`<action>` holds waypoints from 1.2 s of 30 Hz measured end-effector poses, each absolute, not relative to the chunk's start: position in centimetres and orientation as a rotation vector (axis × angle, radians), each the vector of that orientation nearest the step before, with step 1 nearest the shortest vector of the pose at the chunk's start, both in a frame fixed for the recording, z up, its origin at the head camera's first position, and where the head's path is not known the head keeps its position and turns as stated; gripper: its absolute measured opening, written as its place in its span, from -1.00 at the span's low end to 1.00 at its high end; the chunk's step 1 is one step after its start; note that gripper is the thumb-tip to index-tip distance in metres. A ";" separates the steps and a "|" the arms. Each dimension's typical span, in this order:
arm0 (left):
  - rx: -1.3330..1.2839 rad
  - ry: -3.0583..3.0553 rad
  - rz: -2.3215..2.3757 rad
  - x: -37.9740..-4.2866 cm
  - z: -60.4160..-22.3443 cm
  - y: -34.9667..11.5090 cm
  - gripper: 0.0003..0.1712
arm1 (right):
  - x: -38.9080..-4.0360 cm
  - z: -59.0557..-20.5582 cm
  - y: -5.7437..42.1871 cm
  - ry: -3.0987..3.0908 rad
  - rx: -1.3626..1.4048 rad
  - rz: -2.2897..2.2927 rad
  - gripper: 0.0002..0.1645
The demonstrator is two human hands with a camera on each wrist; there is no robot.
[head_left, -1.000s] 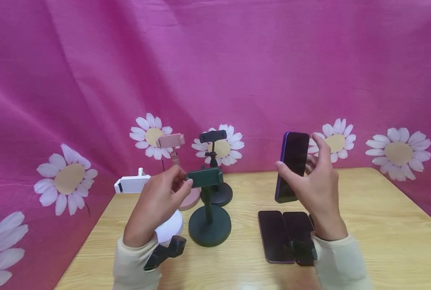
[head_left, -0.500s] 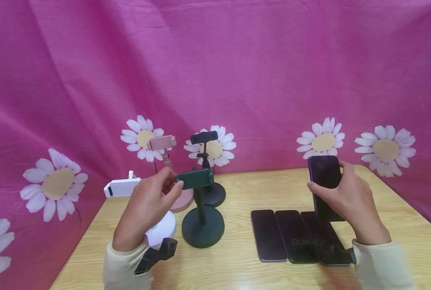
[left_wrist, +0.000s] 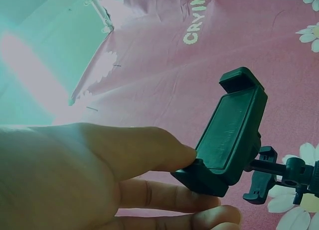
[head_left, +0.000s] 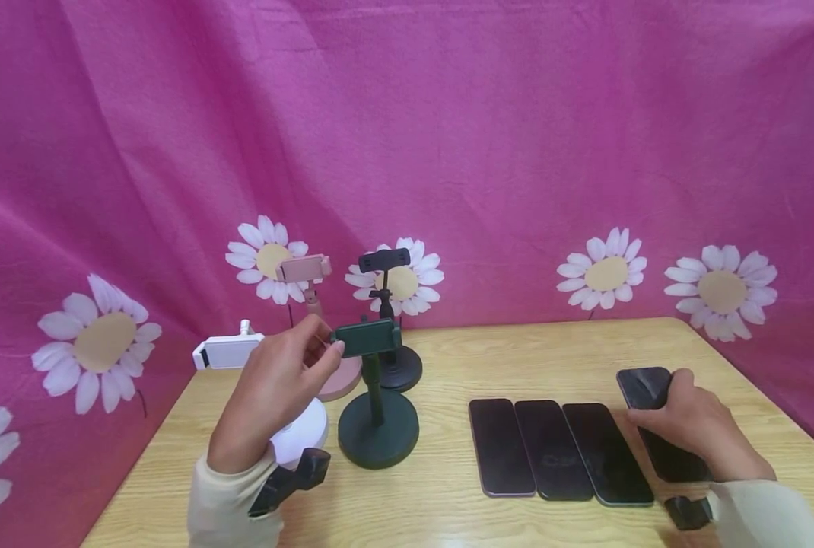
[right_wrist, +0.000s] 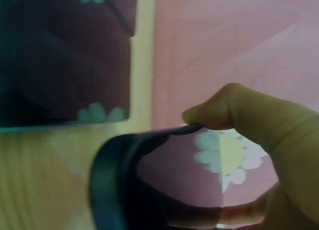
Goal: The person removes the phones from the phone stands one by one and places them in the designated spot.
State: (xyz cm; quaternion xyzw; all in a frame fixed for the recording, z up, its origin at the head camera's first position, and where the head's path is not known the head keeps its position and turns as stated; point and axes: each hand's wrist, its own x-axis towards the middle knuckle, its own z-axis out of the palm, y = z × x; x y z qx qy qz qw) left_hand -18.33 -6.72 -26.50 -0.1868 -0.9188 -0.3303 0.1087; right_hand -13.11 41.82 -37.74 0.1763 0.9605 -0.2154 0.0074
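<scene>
My left hand [head_left: 277, 388] pinches the left end of the green phone stand's clamp [head_left: 367, 339]. In the left wrist view the thumb presses the lower lip of this clamp [left_wrist: 224, 130], fingers underneath. My right hand [head_left: 708, 426] grips a dark phone [head_left: 645, 387] by its long edges, thumb on the left side. That phone is low at the table's right, screen up; whether it lies fully flat I cannot tell. Left of it lie three phones, a purple-edged one [head_left: 503, 449], a middle one [head_left: 554, 450] and one nearest the hand [head_left: 608, 455].
A white phone stand [head_left: 232, 352] is partly behind my left hand. Farther back stand a pink phone stand [head_left: 304, 269] and a black phone stand [head_left: 384, 260]. The wooden table [head_left: 448, 365] ends at a pink flowered cloth [head_left: 516, 152].
My right hand has carried the phone right and down, from upright in the air to beside the row of phones. My left hand keeps its pinch on the green clamp.
</scene>
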 end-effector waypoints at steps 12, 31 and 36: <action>-0.524 -2.724 -0.993 -18.4 -26.7 -6.4 -0.77 | -13.6 -40.5 44.1 2.843 0.461 -0.549 0.17; -0.563 -2.706 -1.026 -18.4 -26.6 -6.1 -0.78 | -13.2 -40.2 44.5 2.842 0.360 -0.514 -0.06; -0.541 -2.716 -1.040 -18.4 -26.6 -6.0 -0.77 | -13.3 -40.2 44.5 2.819 0.350 -0.503 -0.14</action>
